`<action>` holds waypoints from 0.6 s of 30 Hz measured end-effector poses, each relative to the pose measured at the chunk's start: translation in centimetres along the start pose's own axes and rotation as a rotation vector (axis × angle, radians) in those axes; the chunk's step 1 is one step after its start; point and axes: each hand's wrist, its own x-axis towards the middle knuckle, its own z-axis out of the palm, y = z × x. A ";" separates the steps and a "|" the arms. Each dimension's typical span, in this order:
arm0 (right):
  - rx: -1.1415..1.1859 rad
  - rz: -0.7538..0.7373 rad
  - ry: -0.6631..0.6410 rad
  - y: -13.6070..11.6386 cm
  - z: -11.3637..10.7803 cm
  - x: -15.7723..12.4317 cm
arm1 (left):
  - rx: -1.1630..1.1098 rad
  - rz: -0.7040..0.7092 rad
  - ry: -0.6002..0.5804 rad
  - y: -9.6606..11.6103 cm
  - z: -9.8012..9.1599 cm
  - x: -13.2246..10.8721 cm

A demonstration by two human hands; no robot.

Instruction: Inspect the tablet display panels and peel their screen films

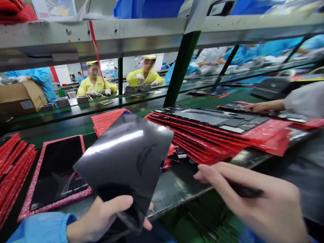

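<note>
My left hand (108,211) grips a glossy black screen panel (126,152) by its near corner, thumb on top and fingers underneath. The panel is tilted up above the bench, with a bright light streak across it. To the right, my right hand (263,195) is closed, with thumb and forefinger pinched together, apart from the panel. A dark thing (246,190) shows inside its curled fingers; its kind is unclear. Left of the held panel, another black screen panel (59,168) lies on pink bubble wrap (24,206).
Panels layered with red bubble sheets (202,145) form a stack behind my right hand. More red-wrapped panels (15,175) stand at the left. A co-worker's hand (265,106) rests on a panel at the right. A green post (181,67) and metal shelf beam (141,28) cross ahead.
</note>
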 end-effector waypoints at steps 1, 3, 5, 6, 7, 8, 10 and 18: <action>0.070 0.037 -0.013 -0.4 0.4 -0.4 | -0.005 0.038 0.018 0.3 0.8 0.5; 0.226 0.128 -0.050 -1.2 1.8 -1.0 | -0.017 0.114 0.038 0.7 2.5 1.6; 0.426 0.278 -0.067 -2.2 3.3 -1.3 | -0.018 0.205 0.047 1.0 4.0 2.6; 0.550 0.357 -0.062 -2.7 3.8 -1.4 | -0.006 0.259 0.062 1.2 4.7 3.0; 0.681 0.441 -0.041 -3.3 4.2 -1.4 | 0.021 0.306 0.078 1.3 5.2 3.3; 0.808 0.528 -0.006 -3.9 4.4 -1.3 | 0.060 0.339 0.089 1.4 5.6 3.6; 1.012 0.684 0.045 -5.0 4.3 -0.8 | 0.137 0.340 0.065 1.8 6.2 3.9; 1.145 0.818 0.030 -5.0 3.3 2.3 | 0.323 0.227 -0.190 4.4 6.5 5.4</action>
